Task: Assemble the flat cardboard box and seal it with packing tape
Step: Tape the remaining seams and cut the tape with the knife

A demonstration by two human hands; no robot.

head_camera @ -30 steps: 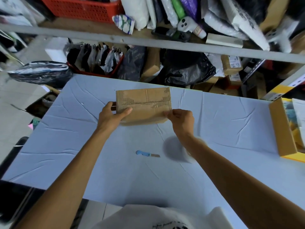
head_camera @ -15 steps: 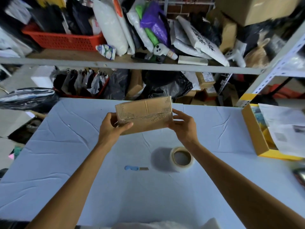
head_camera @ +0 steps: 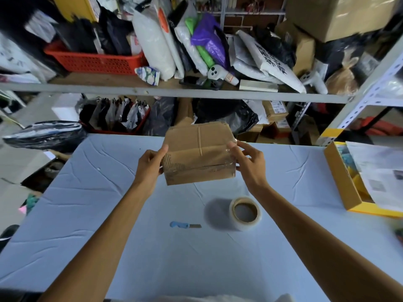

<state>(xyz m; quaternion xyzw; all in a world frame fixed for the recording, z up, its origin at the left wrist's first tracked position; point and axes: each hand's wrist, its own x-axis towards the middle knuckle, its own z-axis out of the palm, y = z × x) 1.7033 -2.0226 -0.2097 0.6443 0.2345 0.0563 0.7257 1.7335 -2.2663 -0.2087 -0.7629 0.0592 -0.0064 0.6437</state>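
Observation:
A small brown cardboard box is held in the air above the light blue table, with clear tape shining along its near side. My left hand grips its left end, thumb on top. My right hand holds the right end with fingers spread along the taped edge. A roll of clear packing tape lies flat on the table below my right wrist. A blue-handled cutter lies just left of the roll.
An open yellow-edged cardboard tray with papers sits at the table's right edge. Behind the table stands a metal shelf crowded with bags, parcels and a red basket. A black bag lies at the far left.
The box has been lifted and tipped so its taped face turns toward me. My right hand shifted along the right end. The view tilted up, bringing the tape roll into sight.

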